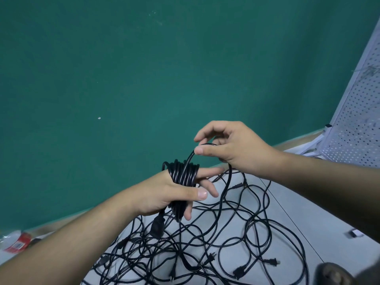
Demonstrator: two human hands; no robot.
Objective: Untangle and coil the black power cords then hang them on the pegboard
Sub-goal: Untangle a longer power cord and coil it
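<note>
coiling | left hand point(164, 194) fingers point(211, 171) spread as former, thumb clamps glossy black power-cord coil point(183, 173) so wraps hold | right hand point(236, 147) pinches free run, likely feeding next wrap | black cord tangle point(205, 243) on white table point(308, 202), toward near edge | white perforated pegboard point(353, 120) at far-right corner

The bare left forearm point(72, 239) is reaching in from the lower left and the bare right forearm point(329, 182) from the right, both raised. The left hand point(162, 194) is holding its fingers point(209, 171) extended toward the right, with a coil of thin black power cord point(183, 173) wound round them; its thumb point(197, 193) is pressing across the coil's front. The right hand point(236, 149), just above and to the right, is pinching the cord's free strand point(190, 159) between thumb tip and curled index finger, the remaining fingers loosely bent.
</note>
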